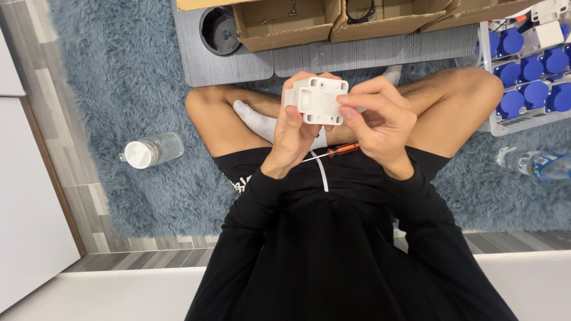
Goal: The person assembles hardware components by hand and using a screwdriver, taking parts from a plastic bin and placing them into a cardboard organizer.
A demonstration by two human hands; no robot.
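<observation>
A white plastic socket housing (319, 100), squarish with corner tabs, is held up over my crossed legs. My left hand (291, 134) grips its left side and underside. Fingers of my right hand (380, 116) pinch its right edge, thumb on the face. An orange-handled screwdriver (339, 150) lies on my lap just below the hands, its shaft pointing left. I sit cross-legged in black clothes and white socks on a blue shaggy rug (119, 77).
Open cardboard boxes (279, 24) stand on a grey mat ahead, beside a round black part (219, 30). A white crate (523, 119) of blue-capped sockets sits at the right. Clear bottles lie left (151, 150) and right (535, 163).
</observation>
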